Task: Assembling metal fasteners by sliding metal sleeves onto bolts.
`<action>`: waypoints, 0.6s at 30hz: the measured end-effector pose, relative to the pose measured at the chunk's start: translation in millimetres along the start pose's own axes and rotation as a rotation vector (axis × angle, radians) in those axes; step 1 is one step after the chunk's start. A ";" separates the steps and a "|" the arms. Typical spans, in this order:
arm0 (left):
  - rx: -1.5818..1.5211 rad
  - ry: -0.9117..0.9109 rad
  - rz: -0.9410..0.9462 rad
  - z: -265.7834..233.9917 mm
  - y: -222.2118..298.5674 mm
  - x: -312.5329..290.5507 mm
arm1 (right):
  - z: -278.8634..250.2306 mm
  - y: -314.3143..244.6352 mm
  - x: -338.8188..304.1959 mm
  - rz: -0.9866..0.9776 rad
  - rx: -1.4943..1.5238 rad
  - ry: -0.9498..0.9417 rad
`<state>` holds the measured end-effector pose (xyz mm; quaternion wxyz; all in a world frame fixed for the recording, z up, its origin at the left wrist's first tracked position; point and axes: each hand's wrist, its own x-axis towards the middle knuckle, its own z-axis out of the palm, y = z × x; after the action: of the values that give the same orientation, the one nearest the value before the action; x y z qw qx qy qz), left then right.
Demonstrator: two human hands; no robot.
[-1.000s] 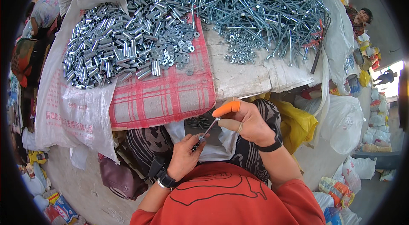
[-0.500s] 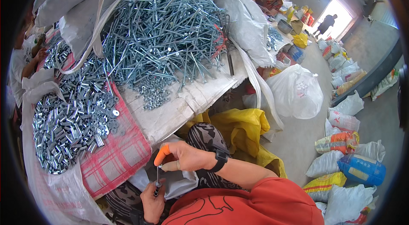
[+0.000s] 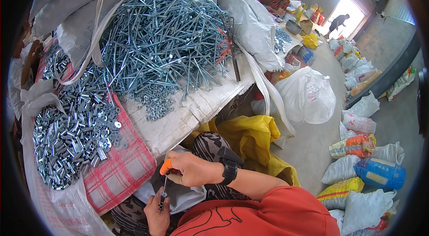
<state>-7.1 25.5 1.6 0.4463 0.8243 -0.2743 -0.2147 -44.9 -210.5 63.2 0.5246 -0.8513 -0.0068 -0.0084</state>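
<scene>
Over my lap, my left hand (image 3: 156, 216) grips an upright bolt (image 3: 166, 185) low down, where a sleeve and small dark rings sit on it. My right hand (image 3: 191, 169), with an orange finger cover and a dark wristband, pinches the bolt's upper end. A nut may be between those fingertips, but they hide it. Beyond my hands, a big heap of long bolts (image 3: 156, 35) covers the table. Small nuts (image 3: 154, 101) lie at its near edge. Metal sleeves (image 3: 67, 135) are piled on the left, with flat washers (image 3: 109, 131) beside them.
A hand rake (image 3: 234, 57) leans on the bolt heap. White sacks (image 3: 250, 21) border it. A yellow sack (image 3: 250, 133) and a full white bag (image 3: 308, 95) stand right of my knees. Filled sacks (image 3: 380, 173) line the right. Other people sit far back and at left.
My right hand has turned slightly at the bolt's top, and its fingers have curled in more. My left hand still grips the bolt. The far person at the doorway has bent over.
</scene>
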 end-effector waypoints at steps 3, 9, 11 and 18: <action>-0.330 -0.021 -0.079 -2.2 -5.1 -1.1 | -1.2 2.1 0.9 0.127 0.463 -0.025; -0.462 -0.038 -0.130 -6.9 30.7 -0.9 | 39.4 4.9 0.7 0.398 0.764 -0.222; -0.454 0.033 0.036 4.7 5.7 -1.7 | 42.0 1.8 0.2 0.289 0.546 -0.127; -0.108 0.067 0.143 -6.6 23.2 -5.9 | 55.5 18.4 -8.5 0.232 0.567 -0.067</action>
<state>-13.6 22.9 25.4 0.5133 0.7840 -0.3055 -0.1689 -52.6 -169.2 21.7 0.7383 -0.6657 0.0708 0.0819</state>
